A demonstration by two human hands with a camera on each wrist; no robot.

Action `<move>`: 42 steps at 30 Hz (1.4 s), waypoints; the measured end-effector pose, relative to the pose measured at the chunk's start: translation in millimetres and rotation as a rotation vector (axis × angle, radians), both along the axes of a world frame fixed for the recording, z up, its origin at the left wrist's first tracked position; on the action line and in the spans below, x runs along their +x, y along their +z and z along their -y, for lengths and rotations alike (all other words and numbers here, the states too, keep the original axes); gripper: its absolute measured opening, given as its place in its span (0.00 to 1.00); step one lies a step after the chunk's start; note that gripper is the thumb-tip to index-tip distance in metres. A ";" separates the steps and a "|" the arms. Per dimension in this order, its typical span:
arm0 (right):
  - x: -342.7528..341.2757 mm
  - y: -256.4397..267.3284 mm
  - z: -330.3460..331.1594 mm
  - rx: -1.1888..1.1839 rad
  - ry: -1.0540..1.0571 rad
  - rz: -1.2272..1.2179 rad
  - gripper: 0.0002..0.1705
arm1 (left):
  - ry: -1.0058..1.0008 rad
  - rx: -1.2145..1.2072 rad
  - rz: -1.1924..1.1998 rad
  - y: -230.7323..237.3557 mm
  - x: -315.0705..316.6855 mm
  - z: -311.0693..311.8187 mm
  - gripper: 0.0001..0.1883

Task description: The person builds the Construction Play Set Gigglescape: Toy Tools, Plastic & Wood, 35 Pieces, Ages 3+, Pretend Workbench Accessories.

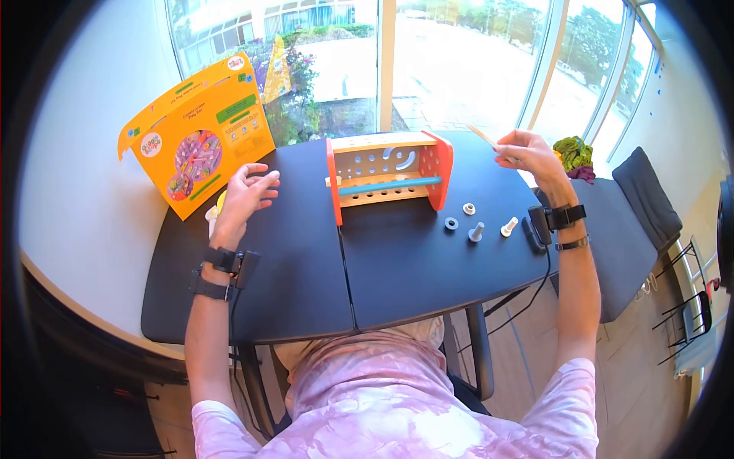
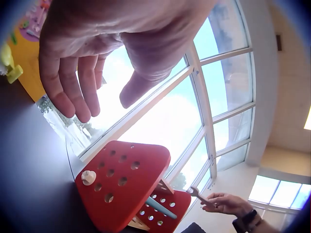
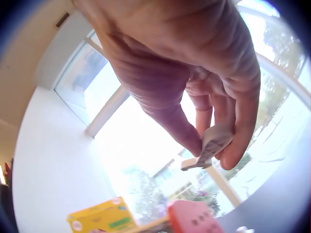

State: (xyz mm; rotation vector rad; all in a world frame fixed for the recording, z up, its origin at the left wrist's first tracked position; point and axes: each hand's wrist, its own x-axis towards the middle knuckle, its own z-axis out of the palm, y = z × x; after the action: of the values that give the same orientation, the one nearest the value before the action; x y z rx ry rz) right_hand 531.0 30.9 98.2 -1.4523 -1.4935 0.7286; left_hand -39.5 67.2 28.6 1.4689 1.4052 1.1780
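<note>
A: Right hand: thumb and fingers clamped on a pale open-ended wrench. It is up in the air by the table's far right edge, touching nothing else.

B: Left hand?

A: Holds nothing. Fingers bent a little, thumb well apart from them. Nearest: the orange box at the far left corner of the table.

B: First risk?

A: The pinch, I'd judge. Only part of the wrench is gripped; a knock on its free end could twist it out and drop it past the edge.

B: And the small parts?

A: Grey bolt and white bolt stand upright right of the red-sided frame. Grey nut and white nut lie beside them. A low sweep of the right wrist, or a drag of its black cable, could tip the bolts and roll them off the right edge.

B: The frame?

A: Near the far edge, blue rod across it. No hand steadies it. A sideways push could slide it. Whether the rod is tight: cannot tell.

B: Box?

A: Stands close to the left hand; a backhand brush could topple it.
</note>
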 end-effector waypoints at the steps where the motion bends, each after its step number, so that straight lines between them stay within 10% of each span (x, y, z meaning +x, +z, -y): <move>1: 23.5 -17.1 -8.7 -0.010 -0.050 0.076 0.16 | 0.008 0.008 -0.002 1.3 -2.9 3.1 0.28; 19: 63.8 -126.5 -82.8 -0.367 -0.270 0.790 0.13 | 0.039 0.020 0.001 8.3 -16.3 26.4 0.22; 42: 25.1 -54.0 -58.1 -0.402 -0.071 0.603 0.22 | 0.008 0.018 -0.009 8.9 -2.0 25.5 0.22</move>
State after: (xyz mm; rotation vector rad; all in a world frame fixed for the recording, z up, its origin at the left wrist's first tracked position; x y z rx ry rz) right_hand 556.1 89.0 44.2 -2.1566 -1.7907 0.5945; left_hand -41.5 41.7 37.5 1.4848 1.4110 1.1932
